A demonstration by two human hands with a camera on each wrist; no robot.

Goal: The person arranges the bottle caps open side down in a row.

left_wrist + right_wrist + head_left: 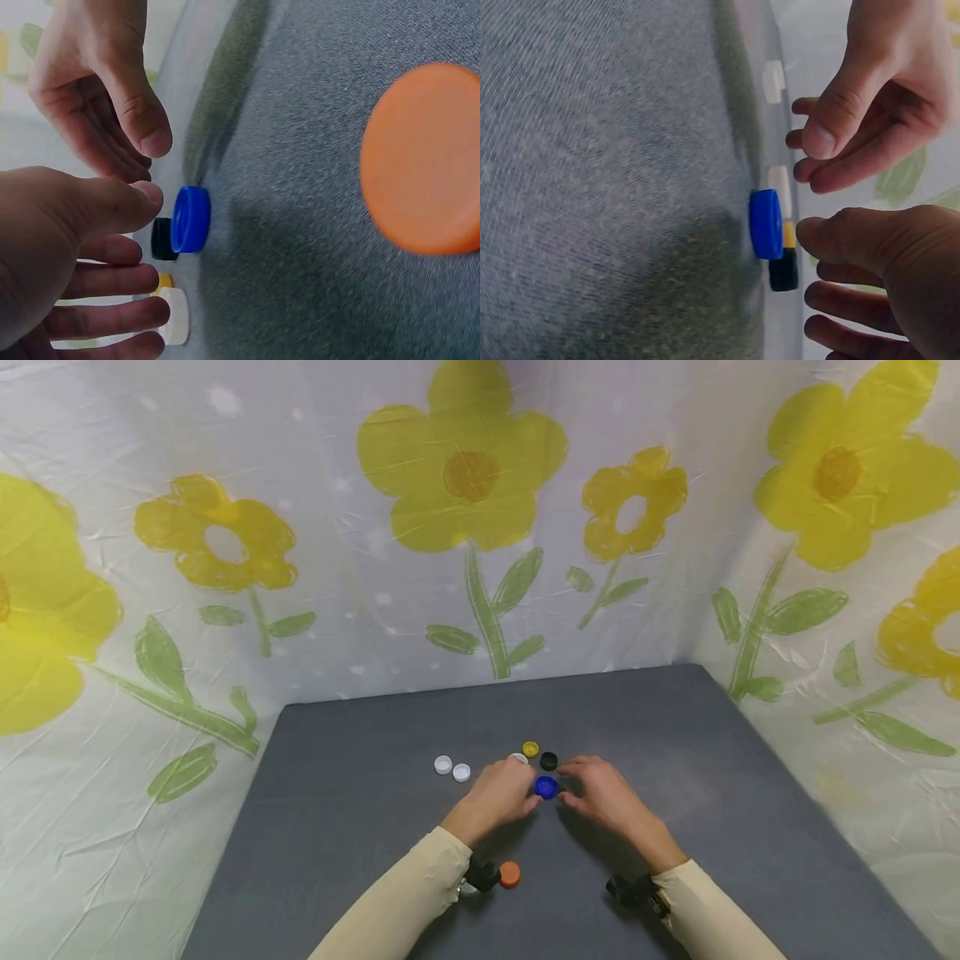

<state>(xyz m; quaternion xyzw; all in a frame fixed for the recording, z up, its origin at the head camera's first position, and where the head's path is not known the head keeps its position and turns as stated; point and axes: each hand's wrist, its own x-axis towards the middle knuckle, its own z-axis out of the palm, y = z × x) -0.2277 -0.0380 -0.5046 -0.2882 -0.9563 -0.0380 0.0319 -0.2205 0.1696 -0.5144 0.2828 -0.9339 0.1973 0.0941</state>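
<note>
A blue bottle cap (546, 787) lies on the dark grey table between both hands, its hollow side up. My left hand (501, 789) hovers just left of it, fingers relaxed and holding nothing, as the left wrist view shows. On the cap's other side is my right hand (606, 793), its fingers (847, 300) loosely extended around nothing. Just behind the blue cap sit a black cap (549, 761), close to the right fingertips, and a yellow cap (530, 749). A white cap (518, 759) is partly hidden behind the left hand.
Two more white caps, a left one (443, 765) and a right one (461, 772), lie left of the hands. An orange cap (509, 874) rests nearer the body, beside the left wrist camera (483, 877). A flower-printed curtain (360, 610) stands behind the table (360, 843).
</note>
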